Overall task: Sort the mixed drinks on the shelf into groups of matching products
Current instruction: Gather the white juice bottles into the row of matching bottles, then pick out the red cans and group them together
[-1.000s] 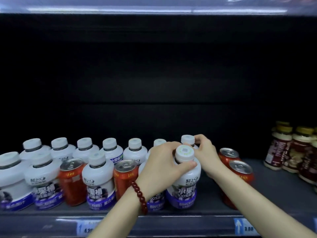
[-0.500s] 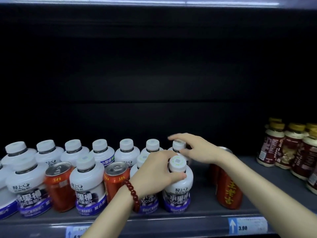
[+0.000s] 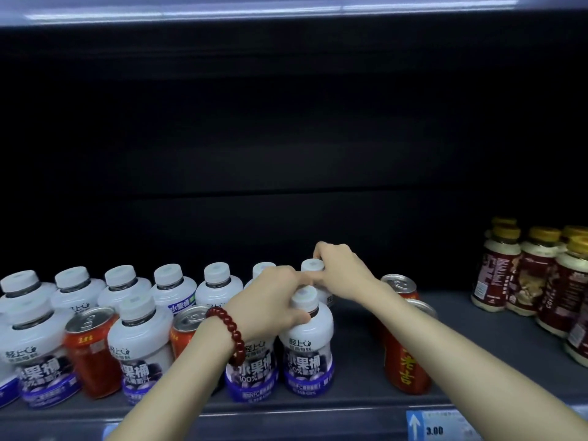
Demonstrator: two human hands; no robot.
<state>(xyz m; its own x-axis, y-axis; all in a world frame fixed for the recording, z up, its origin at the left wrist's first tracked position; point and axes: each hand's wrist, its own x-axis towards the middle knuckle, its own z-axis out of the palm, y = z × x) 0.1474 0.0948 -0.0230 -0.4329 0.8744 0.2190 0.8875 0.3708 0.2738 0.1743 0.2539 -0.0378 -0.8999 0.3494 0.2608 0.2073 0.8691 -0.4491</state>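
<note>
A dark grey store shelf (image 3: 366,342) with a black back wall carries a long double row of squat white plastic juice bottles with purple label bands (image 3: 47,351), filling its left half, while brown-labelled bottles with gold caps (image 3: 537,278) stand well apart at the far right. Red aluminium drink cans (image 3: 90,348) sit wedged among the front white bottles; two more red cans (image 3: 404,364) stand just right of centre, behind the person's right forearm. The left hand (image 3: 270,300), a dark red beaded bracelet (image 3: 230,335) on its wrist, is wrapped around the neck of the front-row white bottle (image 3: 307,345) at the right end of the group, thumb pressed under its cap. The right hand (image 3: 343,268) pinches the white cap of the back-row bottle (image 3: 313,265) directly behind it, fingers closed on the top. A blue price tag (image 3: 436,426) reading 3.00 is clipped to the shelf's front edge.
</note>
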